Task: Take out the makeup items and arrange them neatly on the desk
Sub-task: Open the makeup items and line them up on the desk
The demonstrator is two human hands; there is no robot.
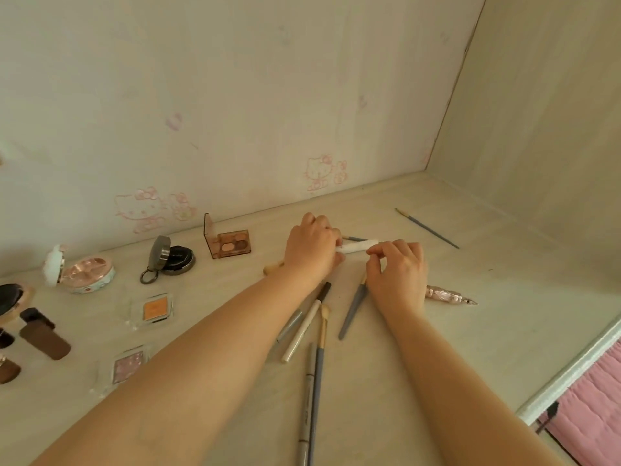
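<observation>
Along the far edge of the bench (420, 331), near the wall, three compacts stand with lids raised: a clear brown eyeshadow palette (229, 245) showing four pans of tan and brown powder, a dark round compact (173, 260) with a black inside and a ring hanging from its hinge, and a white-lidded round compact (84, 270) holding pinkish powder. Nearer, a small clear case (155, 309) holds an orange pan, and another clear case (127, 366) a glittery pink one. At the left edge lie brown capped pieces (42, 334); what they are I cannot tell.

At the middle, both hands meet on a white tube (358, 246) lying crosswise just off the far wall. The left hand (312, 248) has its fingers curled round the tube's left end; the right hand (398, 272) pinches the right end between thumb and fingers (373, 252).

Below the hands lie several long pieces, loosely fanned: a white pen with a dark cap (304, 326), a silver pen (289, 326), a blue-grey brush (353, 311), and a grey pen (307, 408) beside a blue-handled brush (319, 375). A thin blue brush (426, 228) lies alone at the far right, and a pink patterned pen (450, 295) just right of the right hand.

Pale wood-grain covers the bench, faint pink cat cartoons mark the back wall (235, 79), a plain side panel (544, 129) rises at right, and pink fabric (594, 415) shows beyond the bench's right edge
</observation>
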